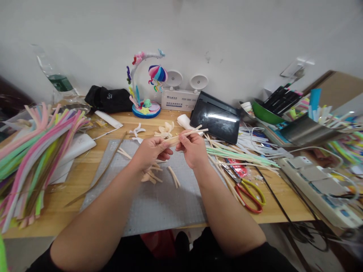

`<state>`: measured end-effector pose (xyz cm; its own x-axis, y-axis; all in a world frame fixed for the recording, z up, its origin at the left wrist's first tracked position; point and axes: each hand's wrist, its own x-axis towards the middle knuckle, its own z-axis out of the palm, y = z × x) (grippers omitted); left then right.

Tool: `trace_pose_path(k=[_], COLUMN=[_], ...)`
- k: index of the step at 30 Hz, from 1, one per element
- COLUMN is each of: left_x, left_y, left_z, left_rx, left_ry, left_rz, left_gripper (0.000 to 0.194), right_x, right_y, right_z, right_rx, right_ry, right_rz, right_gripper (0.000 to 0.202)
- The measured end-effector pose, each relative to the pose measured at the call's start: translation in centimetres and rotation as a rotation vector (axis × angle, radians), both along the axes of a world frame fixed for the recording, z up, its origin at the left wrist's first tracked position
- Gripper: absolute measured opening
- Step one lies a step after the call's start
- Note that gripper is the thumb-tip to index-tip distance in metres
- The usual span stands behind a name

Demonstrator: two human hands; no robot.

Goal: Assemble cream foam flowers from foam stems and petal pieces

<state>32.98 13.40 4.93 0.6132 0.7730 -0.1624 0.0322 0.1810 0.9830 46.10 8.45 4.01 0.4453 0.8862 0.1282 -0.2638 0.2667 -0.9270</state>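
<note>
My left hand [150, 152] pinches one end of a small bunch of cream pipe cleaners [172, 141] above the grey cutting mat [181, 206]. At the other end, my right hand [194, 150] has its thumb and fingers closed on the same bunch, and loose tips stick out past it to the right. Below the hands, a short cream piece [174, 177] lies on the mat, with other cut pieces [150, 176] under my left hand. Behind them sits a cream looped shape [165, 129].
Scissors [251, 196] with red and yellow handles lie right of the mat, by long pale green stems [241, 155]. A power strip [320, 189] stands far right, a colourful stem bundle [42, 151] left. Behind are a dark tablet [217, 117] and a decorated arch [146, 109].
</note>
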Motion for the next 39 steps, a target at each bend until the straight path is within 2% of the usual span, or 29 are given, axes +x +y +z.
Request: trace_pose_path(k=[3,9,15,26,28,30,33,35,37,39], left_x=[0.1,0.9,0.5,0.2,0.3,0.3,0.0,-0.1,-0.1,0.0], left_y=[-0.1,-1.3,-0.5,0.0,0.2,0.4,0.6,0.7,0.7,0.5], left_z=[-0.1,-0.3,-0.2,-0.3,-0.7,-1.0,-1.3,-1.2,-1.0,-0.7], left_rx=[-0.023,-0.015,-0.052,-0.073,-0.028,0.101,0.423,0.541,0.49,0.357], left_ry=[-0.033,-0.248,-0.187,-0.207,-0.211,-0.145,0.129,0.268,0.252,0.139], left_rz=[0.048,0.267,0.08,0.069,0.104,0.137,0.179,0.139,0.057,-0.024], left_gripper=[0.024,0.02,0.024,0.022,0.021,0.019,0.013,0.011,0.011,0.019], right_x=[-0.3,-1.6,-1.0,-1.0,-1.0,-1.0,-0.8,-0.6,-0.3,-0.1], right_y=[0.1,0.1,0.0,0.0,0.0,0.1,0.3,0.4,0.4,0.4], right_z=[-0.1,-0.3,-0.3,-0.4,-0.4,-0.5,-0.7,-0.8,-0.8,-0.8], right_rx=[0.0,0.026,0.094,0.072,0.053,0.043,0.036,0.023,0.002,-0.028], right_ry=[0.039,0.125,0.049,0.055,0.036,-0.008,-0.091,-0.122,-0.133,-0.147], right_rz=[-0.05,-0.144,-0.145,-0.147,-0.16,-0.187,-0.224,-0.218,-0.178,-0.102], right_gripper=[0.019,0.018,0.015,0.017,0.016,0.015,0.012,0.011,0.012,0.012])
